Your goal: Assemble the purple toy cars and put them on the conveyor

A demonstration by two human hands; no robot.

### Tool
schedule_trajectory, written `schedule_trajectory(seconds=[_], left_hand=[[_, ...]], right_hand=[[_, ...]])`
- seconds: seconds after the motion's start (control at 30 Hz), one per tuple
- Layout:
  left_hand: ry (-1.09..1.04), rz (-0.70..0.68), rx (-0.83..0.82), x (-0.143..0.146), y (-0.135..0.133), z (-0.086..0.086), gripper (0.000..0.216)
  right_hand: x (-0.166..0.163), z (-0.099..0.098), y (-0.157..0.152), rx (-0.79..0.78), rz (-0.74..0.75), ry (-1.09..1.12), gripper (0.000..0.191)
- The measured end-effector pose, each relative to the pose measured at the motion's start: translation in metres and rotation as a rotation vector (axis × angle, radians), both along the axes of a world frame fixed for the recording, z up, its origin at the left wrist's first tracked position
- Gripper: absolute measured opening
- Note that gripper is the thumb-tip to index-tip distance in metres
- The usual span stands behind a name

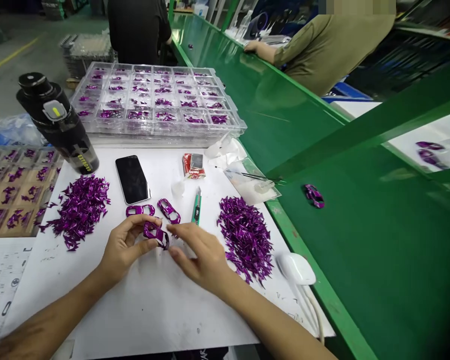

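From the head view, I take the phone as my landmark. Just nearer the person than the phone, the left hand pinches a purple toy car shell between thumb and fingers, holding it above the white table. The right hand has its thumb and forefinger spread at the shell's far end; I cannot tell whether either touches it.

The shell looks slick and thin-framed, so a push from the right hand could twist it out of that small pinch, or a hard squeeze could bend it. If it drops, it might knock the two other shells, one just below the phone, the other to its lower right.

The knife, right of the phone, lies close beyond the right hand's knuckles; a careless reach could nudge it. A sweeping forearm could scatter the pile of purple bits farther right.
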State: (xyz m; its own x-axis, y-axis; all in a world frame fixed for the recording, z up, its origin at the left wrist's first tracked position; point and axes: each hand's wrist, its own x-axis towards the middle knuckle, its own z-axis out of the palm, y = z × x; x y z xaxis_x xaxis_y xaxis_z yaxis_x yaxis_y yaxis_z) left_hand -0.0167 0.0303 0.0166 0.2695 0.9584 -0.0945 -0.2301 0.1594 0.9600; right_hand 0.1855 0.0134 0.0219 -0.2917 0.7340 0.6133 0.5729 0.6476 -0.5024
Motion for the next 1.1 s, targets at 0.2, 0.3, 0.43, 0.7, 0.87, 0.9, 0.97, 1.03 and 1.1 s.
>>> schedule_trajectory(seconds=[0.2, 0.3, 0.43, 0.7, 0.87, 0.9, 0.97, 1.03, 1.1], left_hand=[[-0.147, -0.088, -0.038, -0.001, 0.004, 0.007, 0.030], [-0.140, -0.121, 0.014, -0.002, -0.002, 0.007, 0.027], [0.030, -0.198, 0.164, -0.002, -0.012, -0.001, 0.064], [0.413, -0.387, 0.726, 0.007, -0.029, -0.010, 0.054], [0.547, -0.376, 0.924, 0.012, -0.029, -0.012, 0.044], [0.565, -0.362, 0.932, 0.013, -0.029, -0.013, 0.043], [0.596, -0.327, 0.946, 0.014, -0.030, -0.013, 0.044], [0.628, -0.296, 0.974, 0.016, -0.032, -0.012, 0.046], [0.664, -0.260, 1.028, 0.019, -0.034, -0.011, 0.047]], right_hand=[[-0.010, -0.006, -0.006, -0.157, 0.061, 0.163, 0.030], [-0.012, 0.001, -0.006, -0.145, 0.075, 0.174, 0.028], [0.000, 0.019, -0.019, -0.166, 0.027, 0.082, 0.025], [0.224, 0.021, -0.080, -0.556, -0.918, -0.236, 0.029], [0.338, 0.015, -0.083, -0.606, -1.466, -0.241, 0.043], [0.345, 0.013, -0.075, -0.595, -1.527, -0.235, 0.048], [0.347, 0.007, -0.054, -0.598, -1.512, -0.232, 0.051], [0.338, -0.001, -0.030, -0.630, -1.380, -0.240, 0.046], [0.325, -0.006, -0.010, -0.648, -1.282, -0.246, 0.041]])
